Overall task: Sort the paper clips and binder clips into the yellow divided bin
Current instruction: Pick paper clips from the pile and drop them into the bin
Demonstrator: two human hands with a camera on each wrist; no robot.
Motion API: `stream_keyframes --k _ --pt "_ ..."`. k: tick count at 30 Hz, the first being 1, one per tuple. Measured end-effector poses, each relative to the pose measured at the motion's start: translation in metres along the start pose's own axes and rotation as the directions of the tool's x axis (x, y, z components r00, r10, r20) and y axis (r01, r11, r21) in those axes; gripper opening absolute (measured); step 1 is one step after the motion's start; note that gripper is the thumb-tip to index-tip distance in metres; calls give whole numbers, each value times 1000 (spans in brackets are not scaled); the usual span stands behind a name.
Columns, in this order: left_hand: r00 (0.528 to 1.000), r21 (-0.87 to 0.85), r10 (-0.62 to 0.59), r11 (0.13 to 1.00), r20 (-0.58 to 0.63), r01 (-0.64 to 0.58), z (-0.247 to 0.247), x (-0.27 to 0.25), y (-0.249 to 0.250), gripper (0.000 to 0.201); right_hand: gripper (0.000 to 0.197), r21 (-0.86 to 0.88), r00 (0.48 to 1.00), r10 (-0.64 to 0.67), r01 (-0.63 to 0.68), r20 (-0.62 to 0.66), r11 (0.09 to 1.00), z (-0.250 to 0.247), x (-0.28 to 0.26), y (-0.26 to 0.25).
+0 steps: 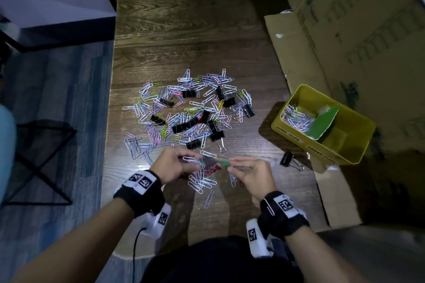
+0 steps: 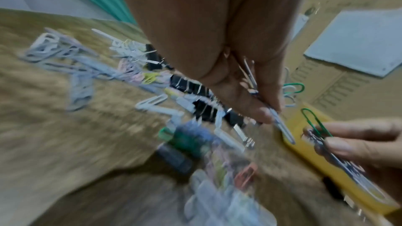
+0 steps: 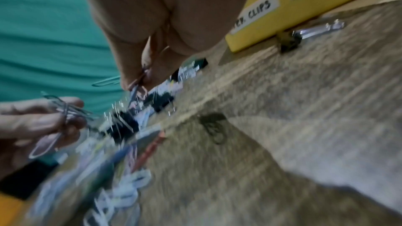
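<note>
A heap of pastel paper clips and black binder clips lies in the middle of the wooden table. Just in front of it, my left hand pinches several paper clips. My right hand pinches a green paper clip along with other linked clips. A small tangle hangs between the hands over loose clips. The yellow divided bin stands at the right with a green divider. Paper clips fill its left compartment. Both wrist views are blurred.
One black binder clip lies alone beside the bin's front wall. Cardboard boxes and a flattened cardboard sheet line the right side. The table's left edge drops to the floor, where a black metal frame stands.
</note>
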State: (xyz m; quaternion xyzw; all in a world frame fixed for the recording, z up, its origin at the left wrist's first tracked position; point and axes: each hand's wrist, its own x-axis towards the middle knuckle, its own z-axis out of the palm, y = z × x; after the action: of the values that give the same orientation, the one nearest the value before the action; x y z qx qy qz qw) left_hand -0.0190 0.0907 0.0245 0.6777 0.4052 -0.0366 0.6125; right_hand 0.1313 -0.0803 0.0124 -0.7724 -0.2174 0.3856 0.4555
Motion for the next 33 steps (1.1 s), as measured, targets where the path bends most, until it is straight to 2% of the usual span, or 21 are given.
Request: stream_keyframes --k 2,5,8,10,12,15,18,20,22,24,27,29,32,33 --pt "998 -30 27 999 61 -26 2 5 33 26 24 153 998 -24 33 -59 988 -23 -3 -15" --pt "979 -80 117 991 165 -104 18 20 91 24 28 243 974 -99 148 -203 959 -66 -4 -33" --pt "960 -132 212 973 182 -189 54 44 147 33 34 317 916 -124 256 -382 913 -110 0 -46" --pt "943 -137 247 966 223 -221 83 63 174 33 34 306 870 -122 295 -477 905 -137 6 -54" --pt "930 -36 262 964 257 -262 114 85 191 28 27 275 830 -106 298 -547 914 -161 19 -57" --pt "927 297 277 889 254 -348 156 115 200 26 32 170 807 -108 249 -580 953 -189 49 -53" --pt "901 544 273 725 337 -423 180 130 196 22 30 -39 825 -160 166 -543 985 -202 81 -49" --pt "877 601 282 644 390 -474 184 130 192 18 25 -188 849 -194 114 -491 975 -204 97 -49" --pt "848 624 300 578 436 -526 181 128 187 23 21 -307 883 -214 85 -418 948 -203 110 -49" --pt "810 628 311 515 497 -583 175 126 178 29 21 -404 928 -189 47 -321 914 -201 121 -49" --pt "745 629 272 407 609 -662 164 114 169 29 25 -486 992 -59 -2 -111 874 -191 131 -49" --pt "731 611 312 406 606 -680 159 104 159 27 27 -511 999 -30 42 30 858 -180 129 -53" --pt "757 593 370 472 538 -652 146 89 140 31 27 -552 990 -57 119 129 825 -164 123 -58" --pt "751 575 405 484 522 -660 140 84 132 32 25 -559 987 -71 140 144 817 -157 120 -59"
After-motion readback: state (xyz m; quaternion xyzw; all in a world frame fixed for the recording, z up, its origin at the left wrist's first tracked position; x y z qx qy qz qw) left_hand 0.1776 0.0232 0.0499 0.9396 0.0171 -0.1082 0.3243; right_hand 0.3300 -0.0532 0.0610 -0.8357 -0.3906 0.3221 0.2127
